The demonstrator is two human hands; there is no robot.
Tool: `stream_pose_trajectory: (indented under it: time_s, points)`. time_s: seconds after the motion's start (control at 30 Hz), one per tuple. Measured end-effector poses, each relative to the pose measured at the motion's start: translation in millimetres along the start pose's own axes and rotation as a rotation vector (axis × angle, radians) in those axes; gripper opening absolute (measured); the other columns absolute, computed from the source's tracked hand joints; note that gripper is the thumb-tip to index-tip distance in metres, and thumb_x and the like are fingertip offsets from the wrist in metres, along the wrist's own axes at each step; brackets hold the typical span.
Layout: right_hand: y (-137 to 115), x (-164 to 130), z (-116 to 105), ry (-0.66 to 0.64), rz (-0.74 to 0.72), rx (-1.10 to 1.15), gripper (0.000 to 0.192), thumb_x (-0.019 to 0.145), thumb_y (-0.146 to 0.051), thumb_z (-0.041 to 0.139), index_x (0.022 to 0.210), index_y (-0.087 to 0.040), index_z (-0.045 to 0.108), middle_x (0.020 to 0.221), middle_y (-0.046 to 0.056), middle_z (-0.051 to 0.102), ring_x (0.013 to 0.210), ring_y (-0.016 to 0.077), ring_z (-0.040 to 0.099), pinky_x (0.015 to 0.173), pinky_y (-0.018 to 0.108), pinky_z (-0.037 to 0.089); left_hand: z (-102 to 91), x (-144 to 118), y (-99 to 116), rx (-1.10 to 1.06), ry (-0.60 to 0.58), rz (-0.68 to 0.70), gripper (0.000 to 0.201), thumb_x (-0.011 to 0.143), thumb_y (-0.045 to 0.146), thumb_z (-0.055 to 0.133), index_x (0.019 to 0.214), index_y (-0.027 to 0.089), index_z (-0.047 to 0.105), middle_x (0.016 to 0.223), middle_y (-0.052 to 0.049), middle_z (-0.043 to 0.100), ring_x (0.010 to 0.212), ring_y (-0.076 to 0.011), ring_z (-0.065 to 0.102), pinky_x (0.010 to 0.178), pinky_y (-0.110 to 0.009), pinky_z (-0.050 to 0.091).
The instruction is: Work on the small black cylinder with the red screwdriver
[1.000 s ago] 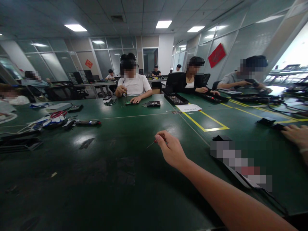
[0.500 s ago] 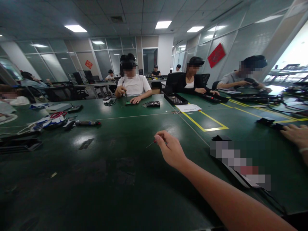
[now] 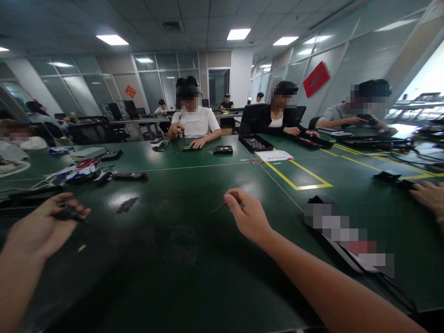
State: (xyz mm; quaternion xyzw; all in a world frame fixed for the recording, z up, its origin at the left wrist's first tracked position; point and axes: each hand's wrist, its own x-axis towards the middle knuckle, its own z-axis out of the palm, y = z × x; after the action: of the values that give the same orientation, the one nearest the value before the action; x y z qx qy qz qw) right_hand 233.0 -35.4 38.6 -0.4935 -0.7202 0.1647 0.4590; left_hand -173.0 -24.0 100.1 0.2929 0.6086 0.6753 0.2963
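My right hand (image 3: 248,215) is closed around the reddish-brown handle of a small screwdriver (image 3: 218,207). Its thin shaft points left and down, above the green table (image 3: 149,286). At the left, my left hand (image 3: 41,229) has come up with the palm turned upward, its fingers curled round a small black object (image 3: 69,213). That object has a narrow dark end pointing right; its exact kind is too blurred to tell. The two hands are well apart.
At the left lie red-handled scissors (image 3: 87,163), a dark cylindrical tool (image 3: 130,176) and a black tray (image 3: 21,206). A partly blurred package (image 3: 329,231) lies right of my forearm. Co-workers sit across the table; another person's hand (image 3: 430,196) is at the right edge.
My left hand has entered from the left with the small black object in it. My right hand keeps the screwdriver almost in place. The view has shifted slightly.
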Motion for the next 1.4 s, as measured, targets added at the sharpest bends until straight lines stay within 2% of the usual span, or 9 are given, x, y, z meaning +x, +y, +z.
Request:
stream_pose_trajectory:
  time_s: [0.1,0.27,0.37,0.43,0.53,0.6,0.83,1.2,1.4]
  points:
    - [0.8,0.0,-0.2,-0.001,0.017,0.007,0.026,0.101,-0.041,0.048,0.097,-0.021,0.064,0.069,-0.002,0.062,0.060,0.0150,0.059,0.057,0.028,0.040,42.4,-18.3,-13.7,-0.135,-0.244,-0.143,0.035,0.068,-0.006,0.038,0.089,0.015,0.056,0.066,0.001,0.051,0.065,-0.0122,0.051,0.073,-0.030,0.051]
    - [5.3,-1.0,1.1,0.020,0.024,0.031,0.022,0.099,-0.038,0.051,0.106,-0.022,0.064,0.081,0.001,0.068,0.072,0.0175,0.064,0.066,0.030,0.046,114.3,-69.2,-40.1,-0.135,-0.691,-0.158,0.039,0.064,0.004,0.048,0.100,0.015,0.056,0.072,-0.001,0.055,0.067,-0.0151,0.054,0.069,-0.028,0.048]
    - [5.4,-1.5,1.5,0.028,0.004,0.083,0.021,0.097,-0.034,0.055,0.112,-0.022,0.062,0.094,0.004,0.071,0.085,0.0190,0.066,0.075,0.032,0.049,141.2,-92.9,-59.2,-0.094,-0.830,-0.052,0.030,0.077,0.019,0.050,0.106,0.014,0.055,0.083,-0.004,0.057,0.077,-0.0176,0.056,0.075,-0.031,0.047]
    - [3.1,-1.9,1.0,0.009,-0.001,0.076,0.020,0.096,-0.033,0.055,0.109,-0.022,0.064,0.090,0.003,0.071,0.081,0.0185,0.066,0.074,0.032,0.048,151.1,-101.7,-73.7,0.064,-0.873,0.138,0.043,0.072,0.016,0.057,0.115,0.017,0.052,0.095,-0.004,0.059,0.091,-0.0191,0.057,0.087,-0.033,0.046]
    - [-0.3,-2.9,0.4,-0.029,0.017,0.047,0.022,0.096,-0.039,0.056,0.088,-0.021,0.067,0.072,0.000,0.065,0.066,0.0164,0.060,0.064,0.030,0.044,155.1,-106.5,-94.4,0.318,-0.875,0.366,0.057,0.070,0.008,0.062,0.124,0.019,0.047,0.109,-0.006,0.060,0.106,-0.0205,0.057,0.102,-0.038,0.042]
    - [0.0,-3.5,1.0,-0.029,0.039,0.112,0.027,0.095,-0.042,0.057,0.081,-0.021,0.066,0.068,-0.001,0.062,0.063,0.0157,0.057,0.061,0.030,0.043,152.7,-106.5,-104.0,0.385,-0.922,0.363,0.052,0.077,0.011,0.063,0.127,0.019,0.049,0.115,-0.007,0.063,0.110,-0.0216,0.060,0.104,-0.040,0.043]
    - [11.5,-3.4,7.6,0.066,0.095,0.487,0.023,0.095,-0.042,0.059,0.105,-0.022,0.065,0.085,0.002,0.071,0.076,0.0168,0.067,0.073,0.032,0.054,141.8,-105.0,-109.3,0.465,-0.985,0.476,0.040,0.081,0.016,0.072,0.119,0.028,0.069,0.123,-0.003,0.068,0.117,-0.0231,0.061,0.110,-0.042,0.042]
    - [8.4,-8.4,10.2,-0.012,0.052,0.206,0.019,0.099,-0.037,0.053,0.107,-0.023,0.062,0.090,0.003,0.072,0.081,0.0183,0.069,0.074,0.033,0.052,139.8,-104.4,-109.3,0.471,-0.965,0.525,0.040,0.084,0.022,0.073,0.123,0.027,0.069,0.126,-0.003,0.069,0.120,-0.0234,0.061,0.110,-0.042,0.043]
    - [1.0,-11.7,5.9,-0.201,-0.018,0.182,0.016,0.101,-0.029,0.046,0.112,-0.023,0.054,0.078,-0.002,0.065,0.073,0.0156,0.064,0.070,0.030,0.048,139.5,-100.6,-115.7,0.479,-1.015,0.593,0.039,0.085,0.022,0.072,0.123,0.028,0.069,0.123,-0.004,0.070,0.116,-0.0233,0.063,0.107,-0.042,0.045]
